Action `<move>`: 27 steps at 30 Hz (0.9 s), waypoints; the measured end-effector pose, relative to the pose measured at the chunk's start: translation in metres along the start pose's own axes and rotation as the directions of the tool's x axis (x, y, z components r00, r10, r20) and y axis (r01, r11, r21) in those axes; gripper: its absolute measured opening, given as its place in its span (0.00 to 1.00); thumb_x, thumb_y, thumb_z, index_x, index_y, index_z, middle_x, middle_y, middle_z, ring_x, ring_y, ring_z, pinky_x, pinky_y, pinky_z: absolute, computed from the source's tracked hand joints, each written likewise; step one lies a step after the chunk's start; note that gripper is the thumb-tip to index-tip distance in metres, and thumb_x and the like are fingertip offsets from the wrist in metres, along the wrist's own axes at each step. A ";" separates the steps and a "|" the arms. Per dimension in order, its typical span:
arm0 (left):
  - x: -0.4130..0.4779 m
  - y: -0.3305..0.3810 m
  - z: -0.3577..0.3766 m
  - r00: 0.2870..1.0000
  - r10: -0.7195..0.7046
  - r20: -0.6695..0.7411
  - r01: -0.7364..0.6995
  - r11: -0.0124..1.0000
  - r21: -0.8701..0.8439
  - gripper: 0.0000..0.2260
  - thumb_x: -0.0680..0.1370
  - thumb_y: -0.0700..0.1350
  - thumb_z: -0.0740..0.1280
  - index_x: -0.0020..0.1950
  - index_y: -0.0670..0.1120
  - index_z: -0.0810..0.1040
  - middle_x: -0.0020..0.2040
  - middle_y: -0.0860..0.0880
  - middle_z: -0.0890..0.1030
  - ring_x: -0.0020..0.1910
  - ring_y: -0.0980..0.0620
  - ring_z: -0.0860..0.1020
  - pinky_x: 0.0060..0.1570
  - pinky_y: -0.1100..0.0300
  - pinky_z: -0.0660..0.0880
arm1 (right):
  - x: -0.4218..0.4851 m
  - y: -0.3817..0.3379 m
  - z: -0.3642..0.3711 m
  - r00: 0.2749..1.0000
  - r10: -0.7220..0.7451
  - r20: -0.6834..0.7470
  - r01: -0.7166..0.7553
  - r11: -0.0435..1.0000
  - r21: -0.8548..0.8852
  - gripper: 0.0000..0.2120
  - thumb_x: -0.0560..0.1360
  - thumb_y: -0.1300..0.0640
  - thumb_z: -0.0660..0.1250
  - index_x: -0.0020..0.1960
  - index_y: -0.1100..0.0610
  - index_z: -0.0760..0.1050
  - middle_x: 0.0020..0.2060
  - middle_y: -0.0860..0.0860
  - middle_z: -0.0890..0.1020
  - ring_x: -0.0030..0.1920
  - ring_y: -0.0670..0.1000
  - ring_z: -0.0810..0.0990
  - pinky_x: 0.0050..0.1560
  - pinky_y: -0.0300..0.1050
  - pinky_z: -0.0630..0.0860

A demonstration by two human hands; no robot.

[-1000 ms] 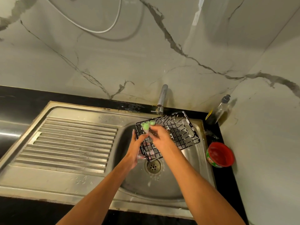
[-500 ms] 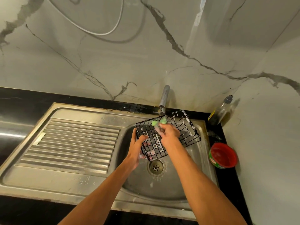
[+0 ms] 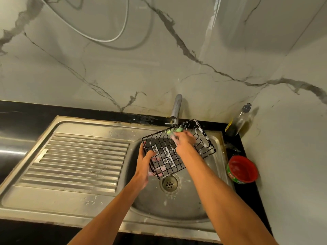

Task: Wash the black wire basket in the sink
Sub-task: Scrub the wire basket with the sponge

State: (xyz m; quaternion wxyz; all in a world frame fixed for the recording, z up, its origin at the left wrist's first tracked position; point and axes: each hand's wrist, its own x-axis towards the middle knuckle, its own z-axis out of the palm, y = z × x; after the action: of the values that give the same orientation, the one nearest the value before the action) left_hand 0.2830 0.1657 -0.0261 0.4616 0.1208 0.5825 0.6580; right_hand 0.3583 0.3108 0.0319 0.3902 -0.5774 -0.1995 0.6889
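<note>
The black wire basket (image 3: 164,152) is tilted over the steel sink bowl (image 3: 177,202), soapy film filling some of its mesh squares. My left hand (image 3: 145,161) grips its near-left edge, fingers curled under the wire. My right hand (image 3: 184,138) holds a green scrub sponge (image 3: 175,130) and presses it against the basket's far rim. Most of the sponge is hidden under my fingers. The drain (image 3: 169,183) lies just below the basket's lower corner.
A chrome tap (image 3: 177,106) stands behind the bowl, close to the basket's far edge. The ribbed drainboard (image 3: 79,160) lies to the left. A dish-soap bottle (image 3: 238,119) and a red tub of dishwash paste (image 3: 242,168) sit on the black counter at right.
My right hand has slid the green sponge rightward along the basket's far rim. My left hand has kept its grip on the near-left edge.
</note>
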 end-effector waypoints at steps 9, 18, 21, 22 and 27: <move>-0.007 0.002 -0.006 1.000 -0.005 0.002 0.005 1.000 0.023 0.23 0.75 0.48 0.67 0.71 0.59 0.72 0.60 0.44 0.84 0.58 0.40 0.83 0.52 0.35 0.81 | 0.003 -0.001 -0.006 0.991 -0.068 -0.117 0.059 0.996 -0.073 0.11 0.72 0.71 0.69 0.50 0.58 0.80 0.48 0.55 0.84 0.42 0.48 0.82 0.36 0.38 0.79; -0.006 0.004 -0.008 1.000 0.007 -0.025 -0.006 0.998 0.064 0.21 0.80 0.44 0.64 0.72 0.57 0.71 0.59 0.44 0.84 0.57 0.40 0.83 0.53 0.37 0.81 | -0.002 -0.008 -0.005 0.964 -0.216 -0.157 0.207 0.976 -0.071 0.13 0.70 0.72 0.70 0.44 0.54 0.80 0.42 0.51 0.82 0.42 0.47 0.82 0.33 0.34 0.76; -0.009 0.002 -0.012 0.999 -0.006 -0.045 0.009 0.998 0.065 0.20 0.80 0.45 0.63 0.72 0.56 0.72 0.58 0.43 0.84 0.56 0.40 0.83 0.48 0.41 0.82 | 0.004 -0.006 -0.005 0.968 -0.246 -0.054 0.239 0.965 -0.105 0.13 0.70 0.73 0.70 0.46 0.55 0.81 0.42 0.50 0.83 0.45 0.48 0.83 0.37 0.36 0.78; -0.008 0.002 -0.012 0.998 -0.017 -0.060 0.021 0.998 0.059 0.19 0.81 0.45 0.62 0.71 0.55 0.73 0.58 0.42 0.85 0.55 0.40 0.84 0.45 0.43 0.83 | 0.002 -0.004 -0.004 0.970 -0.243 0.003 0.242 0.966 -0.091 0.13 0.70 0.73 0.70 0.46 0.56 0.81 0.44 0.51 0.84 0.46 0.48 0.83 0.40 0.38 0.81; -0.003 0.015 -0.017 0.996 0.028 -0.081 -0.022 0.997 0.077 0.18 0.84 0.43 0.58 0.73 0.55 0.71 0.61 0.42 0.83 0.55 0.41 0.84 0.53 0.36 0.81 | 0.009 0.002 -0.018 0.882 -0.465 0.074 0.467 0.848 -0.251 0.12 0.71 0.71 0.71 0.51 0.59 0.81 0.46 0.54 0.85 0.46 0.49 0.84 0.40 0.36 0.80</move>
State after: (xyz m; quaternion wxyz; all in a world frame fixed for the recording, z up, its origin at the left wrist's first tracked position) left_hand 0.2661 0.1535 -0.0171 0.4242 0.1184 0.6240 0.6455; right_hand 0.3749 0.3130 0.0205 0.4651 -0.5545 -0.4243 0.5443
